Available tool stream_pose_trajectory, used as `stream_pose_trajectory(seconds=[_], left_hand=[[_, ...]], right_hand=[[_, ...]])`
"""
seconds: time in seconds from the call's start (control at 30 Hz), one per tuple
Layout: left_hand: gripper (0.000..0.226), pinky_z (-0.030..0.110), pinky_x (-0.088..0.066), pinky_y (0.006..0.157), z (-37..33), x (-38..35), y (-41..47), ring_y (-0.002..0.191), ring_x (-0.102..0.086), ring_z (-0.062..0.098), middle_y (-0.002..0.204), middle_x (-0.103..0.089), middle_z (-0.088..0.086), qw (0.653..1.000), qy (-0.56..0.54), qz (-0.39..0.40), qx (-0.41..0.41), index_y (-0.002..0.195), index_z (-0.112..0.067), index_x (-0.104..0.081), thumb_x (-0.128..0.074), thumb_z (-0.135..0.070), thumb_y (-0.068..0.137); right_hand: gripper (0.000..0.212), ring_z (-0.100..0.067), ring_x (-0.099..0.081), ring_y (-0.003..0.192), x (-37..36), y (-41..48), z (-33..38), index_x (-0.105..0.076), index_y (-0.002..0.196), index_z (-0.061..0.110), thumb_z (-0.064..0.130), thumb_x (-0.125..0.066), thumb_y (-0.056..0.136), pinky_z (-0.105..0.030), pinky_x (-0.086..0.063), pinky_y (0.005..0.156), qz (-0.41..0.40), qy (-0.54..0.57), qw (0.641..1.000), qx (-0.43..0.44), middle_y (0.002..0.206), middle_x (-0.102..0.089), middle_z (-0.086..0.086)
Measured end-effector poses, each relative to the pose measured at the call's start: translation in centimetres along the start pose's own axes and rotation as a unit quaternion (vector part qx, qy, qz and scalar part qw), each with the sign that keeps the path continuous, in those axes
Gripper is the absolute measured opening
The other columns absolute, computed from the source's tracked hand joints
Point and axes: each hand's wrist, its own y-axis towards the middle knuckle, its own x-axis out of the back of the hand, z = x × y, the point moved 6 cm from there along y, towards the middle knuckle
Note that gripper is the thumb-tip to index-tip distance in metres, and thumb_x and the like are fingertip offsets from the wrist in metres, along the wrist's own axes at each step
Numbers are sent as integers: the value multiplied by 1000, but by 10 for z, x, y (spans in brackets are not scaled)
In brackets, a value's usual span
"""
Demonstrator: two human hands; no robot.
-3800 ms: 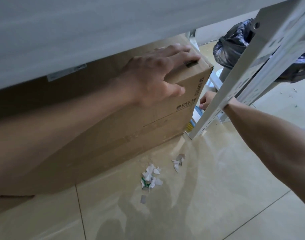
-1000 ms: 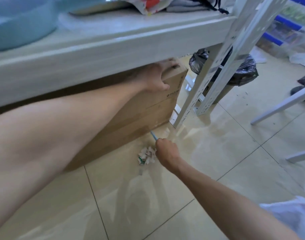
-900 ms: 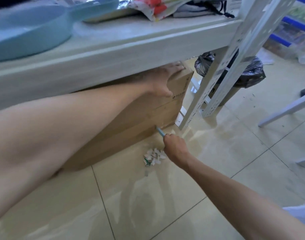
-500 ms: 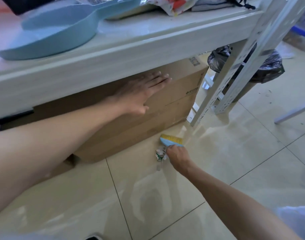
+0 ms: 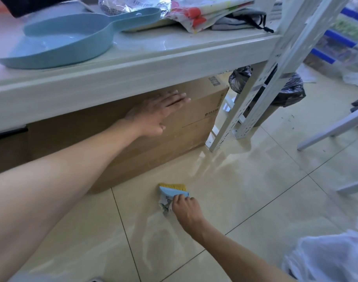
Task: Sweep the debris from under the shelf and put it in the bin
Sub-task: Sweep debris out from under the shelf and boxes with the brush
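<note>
R hand (image 5: 185, 208), low centre, has its fingers curled round the blue back of a small brush (image 5: 174, 190). The brush's yellow bristles point away from the camera, toward the box. The debris (image 5: 164, 204) is 1 tight clump of white paper scraps w/ a bit of green. It lies on the glossy floor tile (image 5: 245, 190), touching the hand's left side just below the brush, out in front of the cardboard box (image 5: 123, 151) and clear of the shelf (image 5: 133, 76).

L hand (image 5: 155, 115) lies flat on the box front, fingers straight, holding nothing. The box sits under the shelf board. A blue dustpan (image 5: 62, 43) rests on top of the shelf. The black-bagged bin (image 5: 288, 92) stands behind the shelf posts, well apart from the clump.

Vs 3.8 s ago: scraps lay in 2 loose patches, now 1 heap. Vs 1.0 s ago: L hand gripped the box's top corner, now flat on the front. Bristles weren't showing then.
</note>
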Motion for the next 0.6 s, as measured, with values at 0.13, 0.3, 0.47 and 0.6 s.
stream_pose_trajectory(seconds=[0.13, 0.3, 0.47, 0.6], left_hand=[[101, 19, 7, 110, 0, 2, -1, 150, 2, 10, 164, 4, -11, 1000, 3, -9, 0, 157, -29, 1, -67, -14, 85], [101, 18, 8, 110, 0, 2, 0, 150, 1, 10, 164, 2, -11, 1000, -3, -12, 0, 157, -30, 1, -67, -13, 85], [101, 19, 6, 111, 0, 0, 0, 151, 1, 11, 164, 2, -9, 1000, -2, -12, 0, 157, -28, 1, -67, -12, 85], [100, 18, 6, 109, 1, 0, 0, 151, 0, 11, 164, 1, -9, 1000, -1, -19, 0, 157, -28, 0, -66, -12, 85]], right_hand=[[23, -28, -68, 71, 40, 4, -39, -63, 94, 3, 5, -68, 72, -28, -45, 57, -79, 44, 994, -56, 83, -67, -13], [27, -30, -67, 94, 42, 13, -94, -56, 111, 5, -3, -43, 87, -34, -46, 70, -65, 42, 987, -144, 105, -67, -11], [35, -30, -65, 107, 5, 0, -107, -64, 116, 9, -1, -41, 92, -33, -52, 80, 12, 114, 966, -232, 116, -67, -10], [36, -32, -64, 111, -6, 3, -61, -63, 119, 4, -3, -39, 92, -35, -51, 84, 22, 171, 962, -213, 121, -64, -13]])
